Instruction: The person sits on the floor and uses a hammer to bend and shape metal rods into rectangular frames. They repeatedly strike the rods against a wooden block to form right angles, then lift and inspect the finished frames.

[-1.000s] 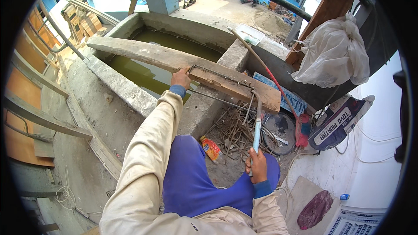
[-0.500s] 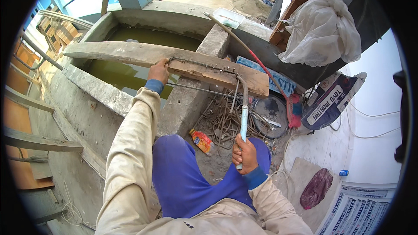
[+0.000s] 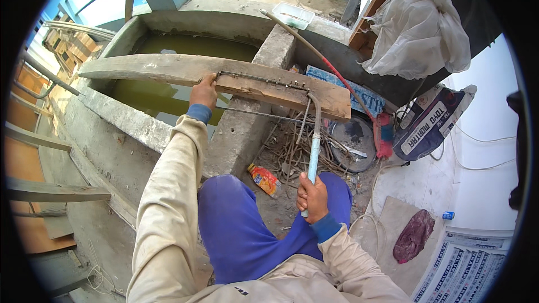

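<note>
The right hand [image 3: 313, 197] wraps the smooth pale-blue tube [image 3: 314, 157]; the left hand [image 3: 203, 94] curls (exact grip unclear) beside a thin dark rod [image 3: 252, 78] on the rough wooden plank [image 3: 151, 66].

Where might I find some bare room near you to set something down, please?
The wooden beam looks bare left of your left hand, though it spans water. Another free patch is the dusty concrete between the tank wall and the timber rail. It is crowded below the beam's right end, where thin rods heap beside a round basin.
</note>
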`<state>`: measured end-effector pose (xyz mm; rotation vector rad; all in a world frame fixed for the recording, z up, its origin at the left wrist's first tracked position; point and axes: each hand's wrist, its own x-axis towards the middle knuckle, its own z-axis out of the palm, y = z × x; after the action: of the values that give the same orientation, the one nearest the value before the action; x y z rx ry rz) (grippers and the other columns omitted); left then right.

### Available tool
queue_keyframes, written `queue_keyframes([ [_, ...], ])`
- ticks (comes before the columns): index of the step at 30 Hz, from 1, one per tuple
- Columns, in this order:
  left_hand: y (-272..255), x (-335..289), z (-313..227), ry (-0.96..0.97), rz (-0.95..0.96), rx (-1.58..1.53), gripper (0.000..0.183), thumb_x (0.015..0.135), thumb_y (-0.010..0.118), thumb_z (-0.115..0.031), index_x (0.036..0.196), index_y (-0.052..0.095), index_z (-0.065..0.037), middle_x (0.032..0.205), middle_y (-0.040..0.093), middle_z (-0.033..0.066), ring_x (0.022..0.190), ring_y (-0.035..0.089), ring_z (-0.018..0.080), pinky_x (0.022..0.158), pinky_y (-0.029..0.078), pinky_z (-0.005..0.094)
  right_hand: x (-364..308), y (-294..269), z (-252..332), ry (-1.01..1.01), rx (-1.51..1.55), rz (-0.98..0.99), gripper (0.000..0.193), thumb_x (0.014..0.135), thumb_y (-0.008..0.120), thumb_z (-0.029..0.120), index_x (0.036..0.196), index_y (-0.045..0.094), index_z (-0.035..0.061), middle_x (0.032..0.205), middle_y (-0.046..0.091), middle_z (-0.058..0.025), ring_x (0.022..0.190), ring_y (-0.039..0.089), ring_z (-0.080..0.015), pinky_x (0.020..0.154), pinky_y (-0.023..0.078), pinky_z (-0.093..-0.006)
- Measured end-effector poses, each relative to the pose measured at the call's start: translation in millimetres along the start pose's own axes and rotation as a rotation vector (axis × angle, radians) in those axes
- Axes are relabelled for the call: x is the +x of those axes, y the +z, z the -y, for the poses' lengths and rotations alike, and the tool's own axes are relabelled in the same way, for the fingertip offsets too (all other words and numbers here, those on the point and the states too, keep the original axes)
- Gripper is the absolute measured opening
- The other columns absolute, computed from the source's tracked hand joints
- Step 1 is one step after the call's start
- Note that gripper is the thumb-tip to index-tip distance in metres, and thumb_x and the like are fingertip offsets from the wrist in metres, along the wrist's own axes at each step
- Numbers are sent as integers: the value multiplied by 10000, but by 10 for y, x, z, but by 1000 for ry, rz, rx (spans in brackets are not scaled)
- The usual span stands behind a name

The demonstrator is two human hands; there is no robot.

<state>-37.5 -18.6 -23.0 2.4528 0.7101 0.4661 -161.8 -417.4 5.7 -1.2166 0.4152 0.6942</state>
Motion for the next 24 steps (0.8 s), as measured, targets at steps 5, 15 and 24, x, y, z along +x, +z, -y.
queue_keyframes([
  [5,-102,-222,-149,60,-62,190,393,992,625,-314,1351,617,-154,1221,629,192,1122,618,426,971,505,487,-30,-493,208,35,149,226,190,1052,596,274,978,477,145,556,385,38,344,352,-73,324,320,-261],
  [15,-334,-517,-803,648,330,178,218,922,705,-281,1061,646,-124,996,691,102,1020,650,322,890,510,436,-195,-1228,-53,-201,12,-62,239,1030,634,291,960,485,118,551,392,18,349,375,-93,324,326,-281],
  [24,-859,429,-1695,927,-291,75,125,924,678,-117,1044,705,-137,946,719,49,883,669,277,840,477,387,-188,-1388,-119,-180,116,-88,213,1046,602,291,993,493,115,554,369,27,357,366,-93,333,319,-275],
])
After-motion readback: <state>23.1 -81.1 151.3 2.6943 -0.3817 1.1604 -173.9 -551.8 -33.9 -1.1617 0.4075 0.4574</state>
